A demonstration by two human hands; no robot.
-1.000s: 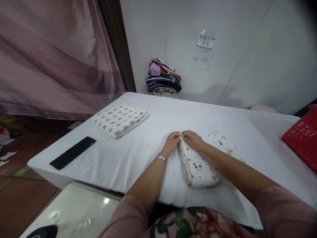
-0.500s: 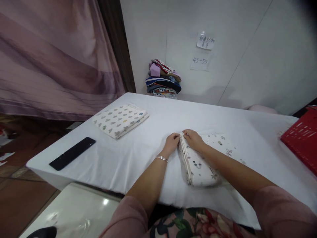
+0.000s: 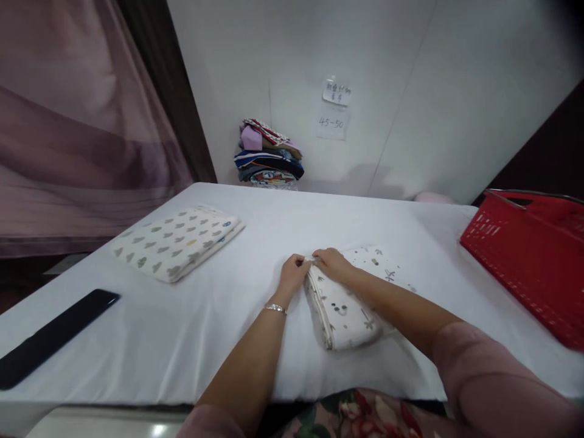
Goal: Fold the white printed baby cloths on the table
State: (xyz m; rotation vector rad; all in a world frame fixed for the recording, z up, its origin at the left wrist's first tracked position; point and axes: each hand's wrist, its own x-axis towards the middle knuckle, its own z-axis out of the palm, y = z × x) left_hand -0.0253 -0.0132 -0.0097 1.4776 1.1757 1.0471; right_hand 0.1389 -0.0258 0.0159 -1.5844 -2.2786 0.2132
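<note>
A white cloth with small printed plants and dots lies on the white table, folded into a thick layered bundle. Part of it spreads out flat beyond my right forearm. My left hand, with a silver bracelet at the wrist, pinches the cloth's far left corner. Close beside it, my right hand grips the same far edge, its fingers curled over the fabric. To the left sits another folded white cloth, patterned with grey shapes, and neither hand touches it.
A flat black object lies at the table's left front. On the right stands a red plastic basket. Folded clothes are stacked behind the table, by a wall with paper notes. A pink curtain hangs at the left.
The view has swung rightward, so everything appears farther left and more of the red basket shows. Both hands stay at the cloth's far corner, with only slight finger movement.
</note>
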